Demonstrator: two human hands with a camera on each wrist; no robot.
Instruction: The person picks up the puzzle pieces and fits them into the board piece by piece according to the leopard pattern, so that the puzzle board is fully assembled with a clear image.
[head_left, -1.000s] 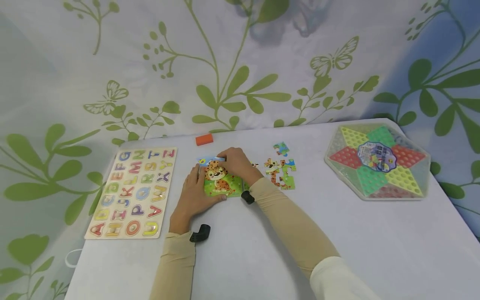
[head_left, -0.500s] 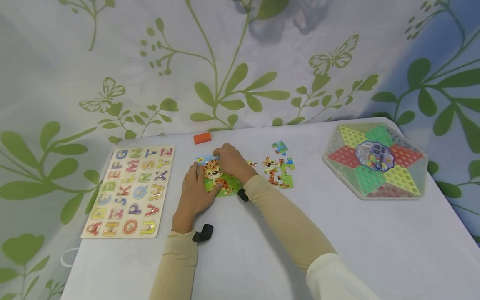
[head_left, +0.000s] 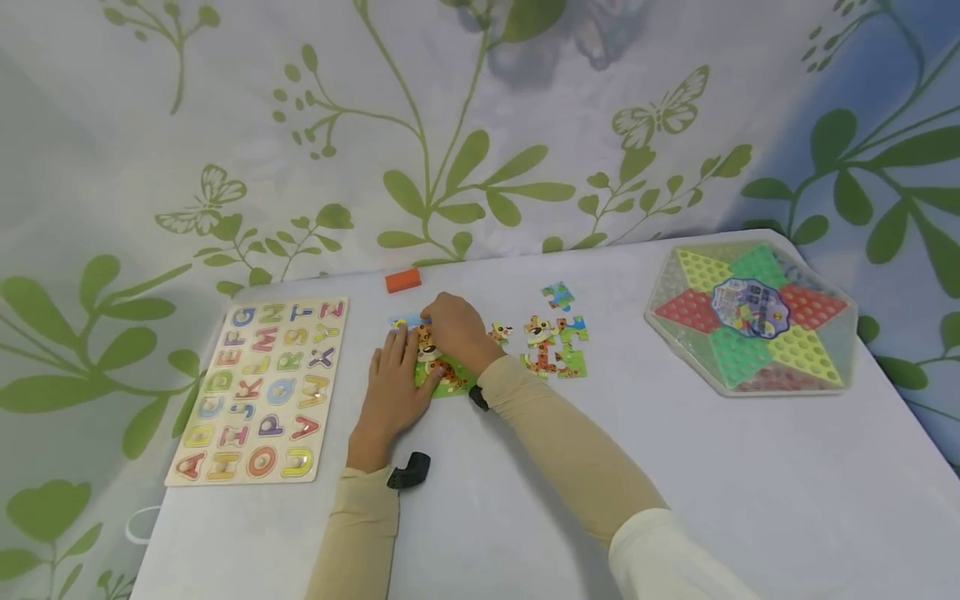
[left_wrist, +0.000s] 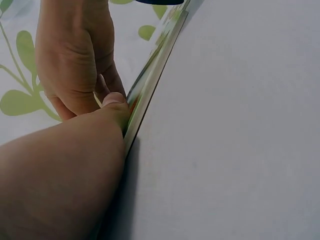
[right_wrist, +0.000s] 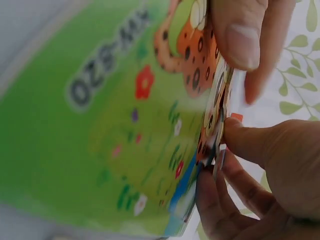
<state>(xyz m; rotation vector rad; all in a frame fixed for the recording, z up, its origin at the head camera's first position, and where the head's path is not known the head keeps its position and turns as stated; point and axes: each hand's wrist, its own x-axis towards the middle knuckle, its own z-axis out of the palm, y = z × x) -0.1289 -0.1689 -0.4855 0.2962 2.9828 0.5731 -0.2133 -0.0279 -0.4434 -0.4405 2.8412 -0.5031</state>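
A leopard picture puzzle board (head_left: 450, 382), green and blue, lies on the table under both hands. My left hand (head_left: 393, 387) rests on its left side, fingers extended over the picture and thumb along the near edge. At the upper part of the board, my right hand (head_left: 459, 333) pinches a spotted puzzle piece (right_wrist: 214, 122) between thumb and fingers, as the right wrist view shows. The right hand hides much of the board's upper right in the head view. Beside that hand lies a loose puzzle piece (head_left: 500, 332) with a spotted animal on it.
More loose puzzle pieces (head_left: 540, 329) lie to the right, a blue one (head_left: 558, 294) behind them. An orange cylinder (head_left: 402, 280) sits near the back edge. An alphabet board (head_left: 255, 392) is at the left, a hexagonal Chinese checkers set (head_left: 753, 317) at the right.
My right hand has shifted left across the top of the board. My left hand has slid slightly right, its fingers covering more of the picture. The head view has also moved a little.
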